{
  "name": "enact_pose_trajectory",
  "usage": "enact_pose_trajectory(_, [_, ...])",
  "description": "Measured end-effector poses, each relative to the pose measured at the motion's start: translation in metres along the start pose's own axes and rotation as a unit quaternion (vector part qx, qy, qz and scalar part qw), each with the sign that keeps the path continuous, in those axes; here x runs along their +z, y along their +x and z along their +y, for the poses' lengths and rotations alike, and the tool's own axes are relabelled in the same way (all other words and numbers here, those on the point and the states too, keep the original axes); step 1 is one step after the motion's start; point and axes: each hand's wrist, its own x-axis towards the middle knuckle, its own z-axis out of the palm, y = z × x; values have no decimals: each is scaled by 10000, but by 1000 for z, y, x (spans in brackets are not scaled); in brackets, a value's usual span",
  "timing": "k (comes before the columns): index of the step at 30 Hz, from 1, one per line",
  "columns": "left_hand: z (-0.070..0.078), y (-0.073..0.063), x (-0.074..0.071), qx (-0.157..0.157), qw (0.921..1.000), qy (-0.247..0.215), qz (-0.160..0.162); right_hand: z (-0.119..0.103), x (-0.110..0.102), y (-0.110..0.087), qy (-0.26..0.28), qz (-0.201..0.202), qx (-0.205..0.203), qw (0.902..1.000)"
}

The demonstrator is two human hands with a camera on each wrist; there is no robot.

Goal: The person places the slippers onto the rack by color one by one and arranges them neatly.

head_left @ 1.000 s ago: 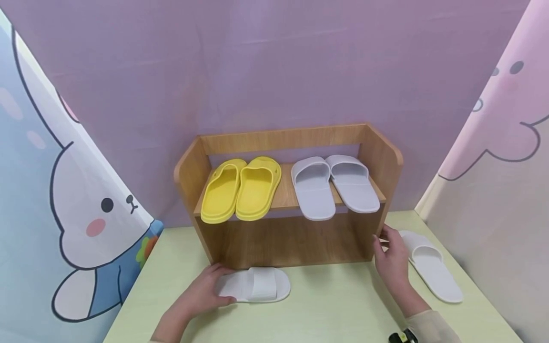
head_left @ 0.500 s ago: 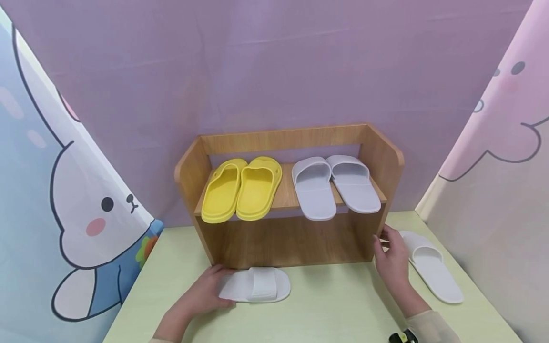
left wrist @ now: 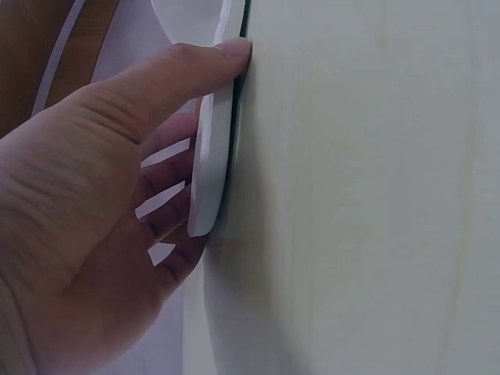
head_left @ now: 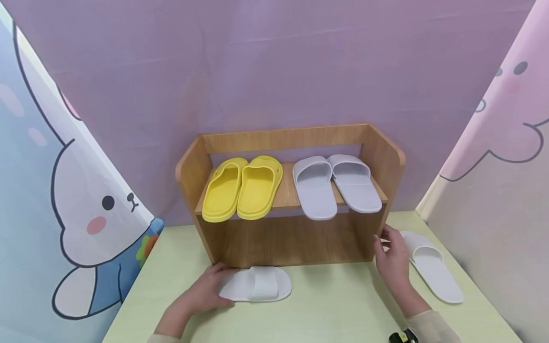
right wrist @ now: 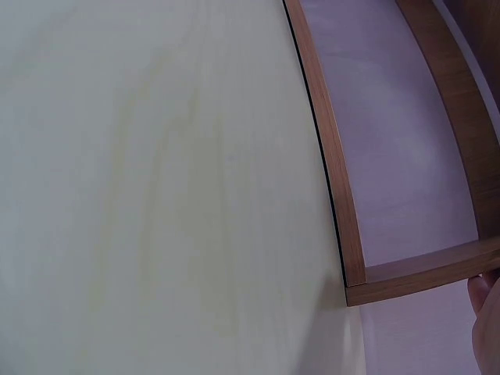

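On the tabletop in front of a wooden shoe rack (head_left: 274, 136), a white slipper (head_left: 263, 284) lies sideways with its strap toward the right. My left hand (head_left: 206, 291) grips its heel end, the thumb along the near edge and the fingers (left wrist: 168, 173) on the far side. In the left wrist view the slipper's heel shows between thumb and fingers. My right hand (head_left: 392, 257) touches the lower outer side of the rack's right panel (right wrist: 426, 275). Its fingertips rest at that panel in the right wrist view, where most of the hand is out of frame.
A second white slipper (head_left: 437, 274) lies right of my right hand. On the upper shelf stand a pair of yellow clogs (head_left: 257, 190) and a pair of grey slippers (head_left: 317, 197). A purple cloth (head_left: 274, 71) hangs behind, with printed cloths at both sides.
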Motion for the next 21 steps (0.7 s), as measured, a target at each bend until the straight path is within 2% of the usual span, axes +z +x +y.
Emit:
enact_pose_trajectory(6, [0,-1,0,130,9999,-37,-43,0,0,0,33,8,2,10000])
enact_pose_trajectory(11, [-1,-1,6,219,9998,26,-23,-1,0,0,-3,-3,16,10000])
enact_pose_trajectory(17, [4,-1,12,149,9998,-25,-150,-2,-1,1,-42,-16,69,10000])
enact_pose_trajectory(21, [10,-1,15,154,9999,10,34,-3,-1,1,-77,-22,67,9999])
